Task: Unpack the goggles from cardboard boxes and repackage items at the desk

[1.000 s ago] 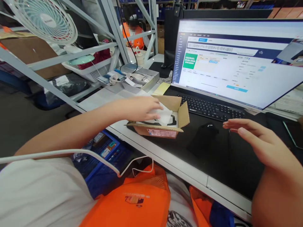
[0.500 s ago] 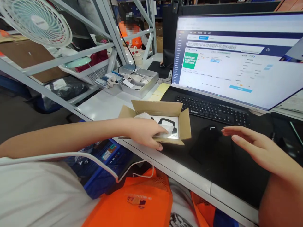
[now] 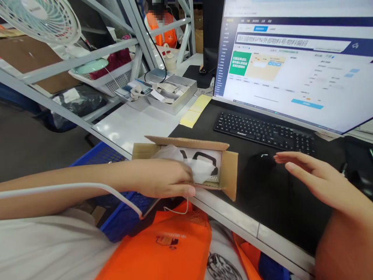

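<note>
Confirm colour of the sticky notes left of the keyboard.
The sticky notes are plain pale yellow, no pattern; head view shows them best.

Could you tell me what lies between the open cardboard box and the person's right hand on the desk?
In the head view, a black mouse sits on the black desk mat between the cardboard box and the right hand.
</note>
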Action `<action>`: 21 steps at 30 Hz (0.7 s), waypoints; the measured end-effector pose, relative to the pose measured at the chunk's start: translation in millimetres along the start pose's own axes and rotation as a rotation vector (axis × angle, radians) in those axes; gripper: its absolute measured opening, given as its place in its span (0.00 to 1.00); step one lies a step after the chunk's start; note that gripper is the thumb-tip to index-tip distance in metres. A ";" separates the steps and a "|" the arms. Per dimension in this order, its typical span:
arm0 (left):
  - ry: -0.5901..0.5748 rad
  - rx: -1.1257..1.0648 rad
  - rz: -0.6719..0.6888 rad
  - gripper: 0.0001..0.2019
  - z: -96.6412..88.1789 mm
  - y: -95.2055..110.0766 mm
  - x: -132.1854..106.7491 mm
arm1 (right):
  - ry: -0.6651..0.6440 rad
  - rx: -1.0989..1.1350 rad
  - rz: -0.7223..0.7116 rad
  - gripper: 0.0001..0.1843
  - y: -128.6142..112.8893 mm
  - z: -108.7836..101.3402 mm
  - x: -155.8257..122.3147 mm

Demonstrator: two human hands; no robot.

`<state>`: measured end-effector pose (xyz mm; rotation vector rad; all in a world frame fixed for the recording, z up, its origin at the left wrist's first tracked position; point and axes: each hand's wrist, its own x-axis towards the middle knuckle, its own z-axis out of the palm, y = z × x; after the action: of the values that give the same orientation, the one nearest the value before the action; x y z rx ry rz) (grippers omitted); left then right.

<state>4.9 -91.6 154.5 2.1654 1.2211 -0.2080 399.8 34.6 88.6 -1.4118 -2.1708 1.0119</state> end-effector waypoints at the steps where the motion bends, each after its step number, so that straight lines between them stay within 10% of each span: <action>1: 0.038 0.011 0.016 0.22 -0.5 -1.9 -0.7 | 0.003 -0.005 0.000 0.25 0.7 -0.1 -0.4; 15: 0.577 0.462 -0.259 0.40 -22.4 -48.8 -16.2 | 0.112 -0.062 0.014 0.27 4.0 -18.8 -11.2; 21: 0.396 0.380 -0.299 0.58 -46.3 -66.4 7.2 | 0.098 -0.040 -0.052 0.28 -4.3 -8.4 -10.2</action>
<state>-52.8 -34.4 158.0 2.4099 1.8615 -0.1478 406.8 27.6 98.2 -1.3855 -2.1560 0.8666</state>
